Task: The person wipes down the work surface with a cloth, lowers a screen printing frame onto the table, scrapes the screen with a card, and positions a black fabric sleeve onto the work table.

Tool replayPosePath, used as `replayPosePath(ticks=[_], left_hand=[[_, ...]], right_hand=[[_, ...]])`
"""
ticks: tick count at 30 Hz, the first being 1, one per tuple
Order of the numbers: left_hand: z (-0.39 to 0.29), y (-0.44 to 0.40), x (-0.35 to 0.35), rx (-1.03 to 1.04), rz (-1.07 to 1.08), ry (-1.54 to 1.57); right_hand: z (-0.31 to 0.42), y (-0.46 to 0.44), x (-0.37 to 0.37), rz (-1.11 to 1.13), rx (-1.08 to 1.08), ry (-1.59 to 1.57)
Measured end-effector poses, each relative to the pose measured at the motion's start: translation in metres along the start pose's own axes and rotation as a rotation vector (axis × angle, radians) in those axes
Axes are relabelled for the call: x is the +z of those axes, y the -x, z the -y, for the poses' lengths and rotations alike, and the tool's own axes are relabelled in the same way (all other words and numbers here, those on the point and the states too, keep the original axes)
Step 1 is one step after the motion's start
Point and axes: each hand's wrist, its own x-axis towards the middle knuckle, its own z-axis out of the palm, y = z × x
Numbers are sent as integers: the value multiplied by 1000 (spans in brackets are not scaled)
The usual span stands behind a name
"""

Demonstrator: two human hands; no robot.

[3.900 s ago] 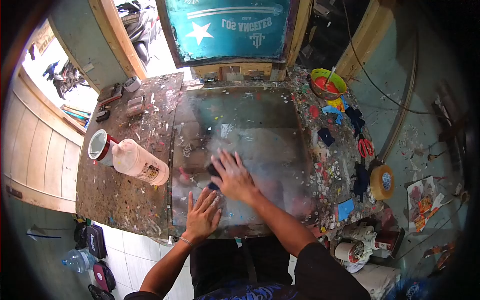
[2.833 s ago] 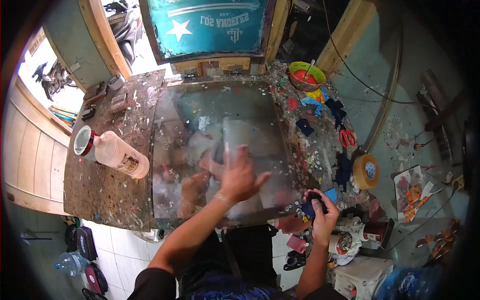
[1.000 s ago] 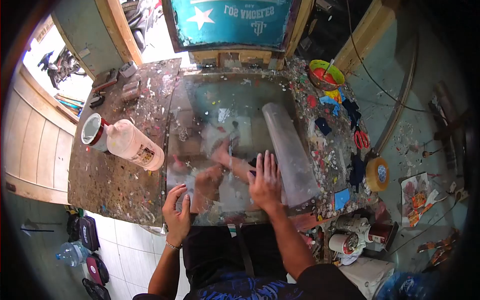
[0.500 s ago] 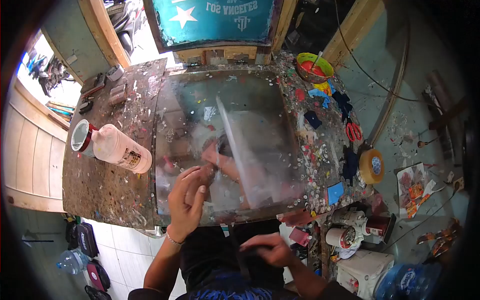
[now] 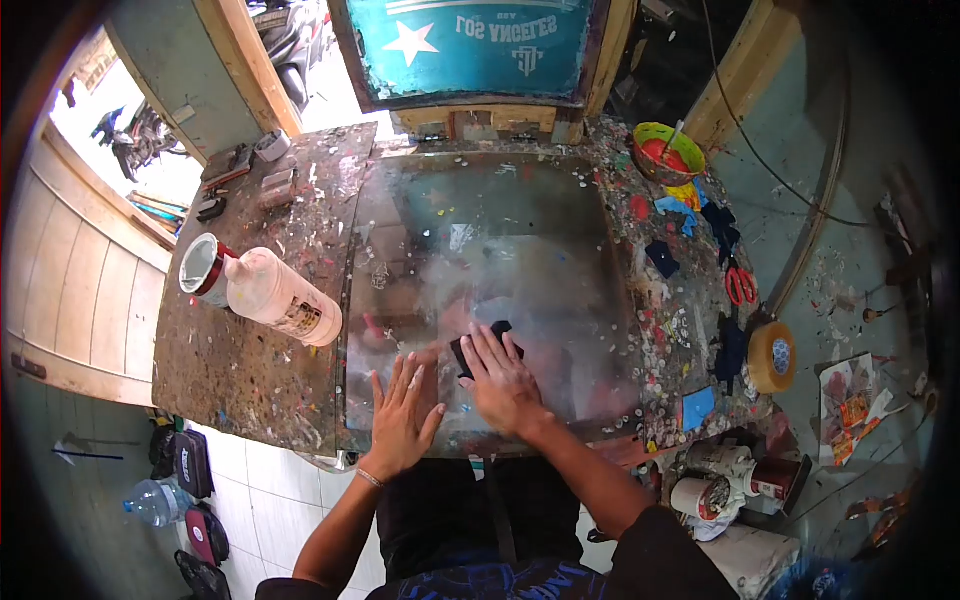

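Observation:
Across the glass-like panel (image 5: 520,200) a clear plastic sheet (image 5: 560,300) appears to lie flat; its edges are hard to make out. My right hand (image 5: 500,382) presses a black cloth (image 5: 502,335) against this surface, its fingers laid over the cloth. To its left, my left hand (image 5: 402,418) rests near the panel's front edge with its fingers spread and nothing in it.
Left on the table (image 5: 230,380) lies a pink bottle (image 5: 285,300) beside a white tub (image 5: 203,268). A framed teal screen (image 5: 470,50) stands behind. On the right are a paint bowl (image 5: 667,155), red scissors (image 5: 741,286) and a tape roll (image 5: 771,357).
The plastic, partly rolled or raised earlier, now appears flat. My right hand has come up from below the table edge onto the panel with the cloth. My left hand has spread its fingers.

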Motion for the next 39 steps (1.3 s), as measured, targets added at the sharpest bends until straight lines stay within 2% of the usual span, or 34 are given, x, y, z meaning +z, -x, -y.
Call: replayPosePath(ticks=[2, 4, 8, 9, 10, 12, 14, 16, 19, 21, 22, 23, 24, 25, 27, 30, 34, 37, 39], left_hand=[[1, -2, 1, -19, 1, -10], [-4, 2, 4, -51, 26, -19], [-16, -17, 12, -37, -1, 147], [-19, -21, 15, -39, -40, 238], [-19, -23, 18, -34, -43, 238], [-21, -27, 26, -35, -126, 404], [-28, -34, 25, -38, -132, 436], [-33, -40, 19, -50, -135, 474], [-37, -68, 14, -24, -62, 508], [-37, -94, 33, -43, -202, 746], [-41, -105, 37, -45, -202, 747], [-46, -116, 41, 2, -193, 543], [-52, -125, 46, 52, -182, 337], [-59, -130, 53, 58, -177, 336], [-71, -137, 62, 180, -41, -69], [-81, -140, 63, 198, 64, -192], [-74, -138, 47, 219, 78, -258], [-58, -130, 42, 153, -44, -212], [-39, -129, 57, 135, -104, 97]], right_hand=[[-34, -18, -5, 33, -66, 24], [-83, -48, -7, -61, 33, 296], [-103, -84, -11, -149, 106, 221], [-88, -82, -8, -76, 12, 179], [-76, -79, -7, -7, -83, 133], [-62, -54, -18, 17, -129, 65], [-64, -29, -32, 45, -171, -6], [-80, 0, -50, 65, -51, -58], [-87, 55, -61, -128, 52, -115], [-70, 78, -75, -151, 93, -153], [-59, 87, -82, -173, 210, -237], [-49, 94, -90, -197, 329, -319], [-40, 99, -98, -202, 331, -319], [-32, 104, -107, -241, 390, -352], [-24, 113, -116, -331, 487, -387], [-23, 124, -125, -399, 530, -405], [-23, 132, -127, -420, 554, -449], [-23, 134, -116, -422, 579, -491], [-22, 133, -110, -408, 600, -544]])
